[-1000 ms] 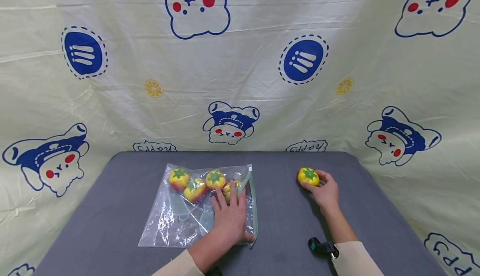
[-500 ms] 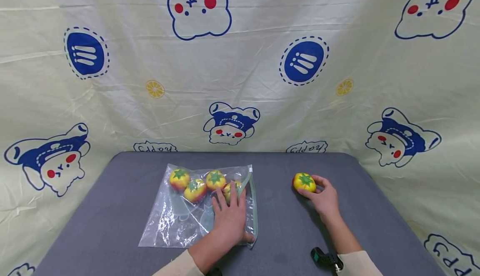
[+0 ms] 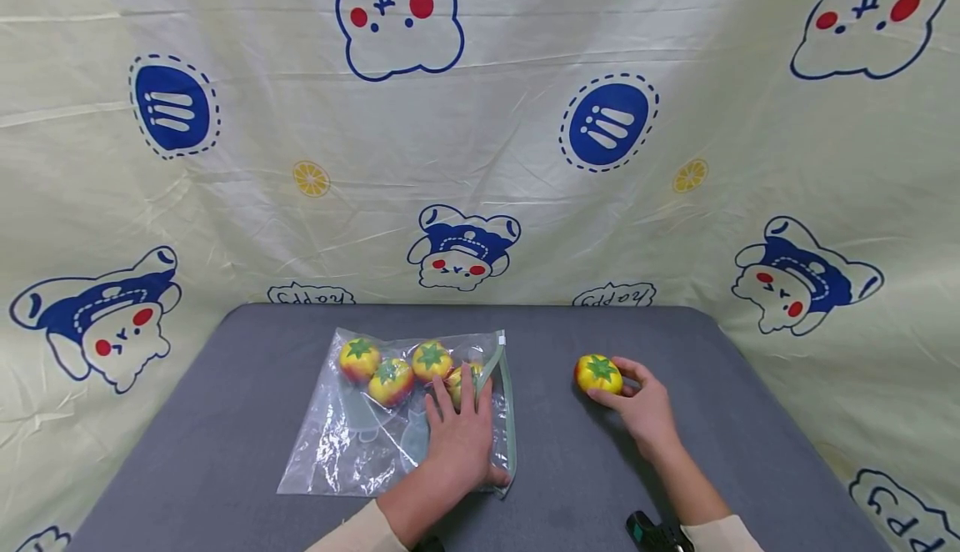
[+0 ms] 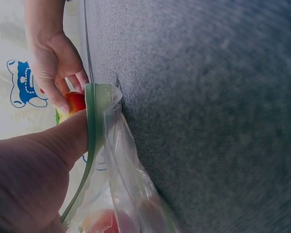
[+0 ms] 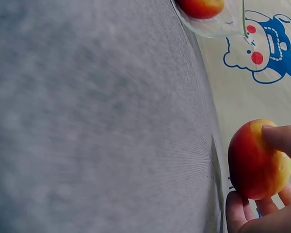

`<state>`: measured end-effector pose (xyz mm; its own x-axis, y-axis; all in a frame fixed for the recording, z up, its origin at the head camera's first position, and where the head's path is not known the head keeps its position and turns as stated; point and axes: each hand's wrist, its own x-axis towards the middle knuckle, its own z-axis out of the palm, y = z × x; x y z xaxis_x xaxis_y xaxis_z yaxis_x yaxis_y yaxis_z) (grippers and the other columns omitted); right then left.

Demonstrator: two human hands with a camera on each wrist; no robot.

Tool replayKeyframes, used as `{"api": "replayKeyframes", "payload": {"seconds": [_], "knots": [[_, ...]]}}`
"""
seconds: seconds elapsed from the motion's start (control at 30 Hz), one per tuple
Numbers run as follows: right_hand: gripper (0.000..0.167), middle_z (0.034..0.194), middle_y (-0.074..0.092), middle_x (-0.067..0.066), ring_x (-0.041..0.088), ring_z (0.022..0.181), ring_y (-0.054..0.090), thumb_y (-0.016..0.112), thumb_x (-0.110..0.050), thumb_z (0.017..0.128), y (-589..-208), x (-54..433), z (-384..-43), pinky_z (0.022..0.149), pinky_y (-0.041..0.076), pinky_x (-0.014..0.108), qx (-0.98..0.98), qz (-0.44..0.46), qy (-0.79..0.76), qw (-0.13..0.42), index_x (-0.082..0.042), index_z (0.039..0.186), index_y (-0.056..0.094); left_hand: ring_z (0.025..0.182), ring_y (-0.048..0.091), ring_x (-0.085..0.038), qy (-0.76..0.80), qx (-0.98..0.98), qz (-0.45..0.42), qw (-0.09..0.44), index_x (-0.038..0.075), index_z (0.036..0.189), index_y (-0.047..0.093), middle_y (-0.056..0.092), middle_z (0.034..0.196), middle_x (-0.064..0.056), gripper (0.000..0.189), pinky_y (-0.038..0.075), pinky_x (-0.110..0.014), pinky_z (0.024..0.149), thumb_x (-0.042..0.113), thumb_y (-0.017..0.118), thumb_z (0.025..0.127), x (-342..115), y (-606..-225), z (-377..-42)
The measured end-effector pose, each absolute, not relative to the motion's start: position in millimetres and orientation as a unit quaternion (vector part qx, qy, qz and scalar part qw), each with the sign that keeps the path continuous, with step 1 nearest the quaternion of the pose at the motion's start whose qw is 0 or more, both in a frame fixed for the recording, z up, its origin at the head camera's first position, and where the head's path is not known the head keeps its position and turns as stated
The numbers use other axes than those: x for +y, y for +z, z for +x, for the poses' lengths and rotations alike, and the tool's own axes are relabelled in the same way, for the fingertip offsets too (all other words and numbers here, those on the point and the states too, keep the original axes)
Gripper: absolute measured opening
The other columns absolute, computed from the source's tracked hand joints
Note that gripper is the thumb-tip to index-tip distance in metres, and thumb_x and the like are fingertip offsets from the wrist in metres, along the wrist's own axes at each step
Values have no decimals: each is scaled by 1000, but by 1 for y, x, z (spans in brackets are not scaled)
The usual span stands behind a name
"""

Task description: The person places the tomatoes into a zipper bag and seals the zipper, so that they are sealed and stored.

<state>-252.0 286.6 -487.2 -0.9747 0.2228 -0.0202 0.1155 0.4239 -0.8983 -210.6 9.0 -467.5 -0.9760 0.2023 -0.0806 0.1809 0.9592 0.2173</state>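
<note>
My right hand (image 3: 647,408) holds a yellow-and-red, tomato-like fruit (image 3: 598,374) above the table, thumb on the near side and fingers behind. In the right wrist view the thumb presses the smooth red-orange side of this fruit (image 5: 256,160). A clear zip bag (image 3: 322,464) lies to the left with several similar fruits (image 3: 392,382) inside. My left hand (image 3: 461,444) is at the bag's mouth with straight, spread fingers; they partly cover one bagged fruit. In the left wrist view the left thumb (image 4: 70,141) reaches the green zip strip (image 4: 91,131).
A grey cloth-covered table (image 3: 555,485) carries everything. Behind it hangs a pale printed curtain (image 3: 495,135). A black device (image 3: 654,531) is by the right wrist.
My right hand has moved the fruit left and slightly nearer to me, towards the bag. The left hand and the bag stay where they were.
</note>
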Motion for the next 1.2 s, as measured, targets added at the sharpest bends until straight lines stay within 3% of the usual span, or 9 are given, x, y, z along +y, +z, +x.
{"api": "replayKeyframes", "payload": {"seconds": [0.8,1.2], "knots": [[72,148,51,15,28,111,60,89,-18,80,-489,263,-241,80,51,17,-828,-75,556,9,-10,143,56,154,8,-57,103,989,91,57,15,159,34,4,173,-16,131,21,-67,122,68,93,54,9,-469,-211],[70,145,56,19,27,113,66,91,-15,77,-490,253,-237,85,55,20,-821,-48,568,-11,-8,139,59,154,6,-56,107,988,88,63,15,160,31,3,173,-16,133,19,-67,123,66,93,55,9,-468,-211]]}}
